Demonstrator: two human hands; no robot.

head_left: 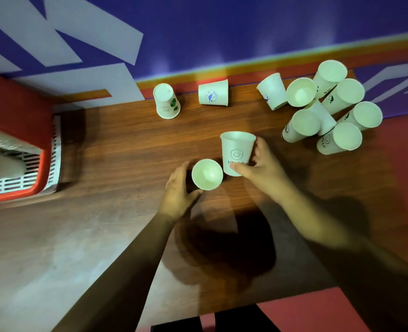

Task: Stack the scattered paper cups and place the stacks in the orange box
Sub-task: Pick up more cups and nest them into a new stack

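My left hand (pixel 178 190) curls round an upright white paper cup (pixel 207 174) near the middle of the wooden table (pixel 116 168). Just to its right, my right hand (pixel 261 164) grips a second cup with a smiley print (pixel 236 152), held slightly tilted beside the first. Several more cups lie in a heap (pixel 327 109) at the far right of the table. Two upside-down cups (pixel 166 100) (pixel 213 92) stand along the far edge. The orange box (pixel 42 168) sits at the left edge, partly out of frame.
The orange box has white slatted walls and something pale inside. A blue wall with grey shapes (pixel 198 32) runs behind the table. Red floor (pixel 399 164) shows to the right and below the table's near edge.
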